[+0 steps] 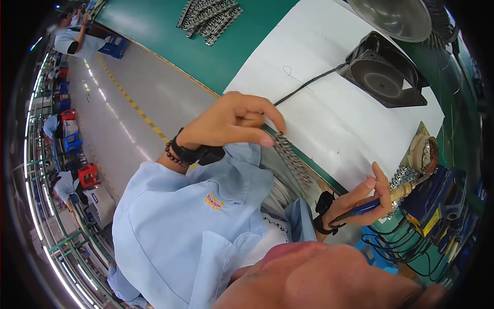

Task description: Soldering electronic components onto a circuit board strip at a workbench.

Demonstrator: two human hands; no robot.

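My left hand (239,121) pinches the upper end of a grey metal strip of small toothed parts (293,162) between thumb and forefinger. The strip hangs aslant over the table's near edge and is slightly blurred. In my right hand (368,198) is a soldering iron with a blue handle (364,207) and a tan collar. Its metal end points at a small round brown pot (428,155), though I cannot tell whether they touch. Small shiny metal parts (401,180) lie in a heap beside that pot.
A black fan (383,74) with a cable stands on white paper (319,123) over the green table (149,20). More metal strips (210,18) lie at the back. A metal bowl-shaped shade (393,18) is far right. Black cables (396,247) tangle at lower right.
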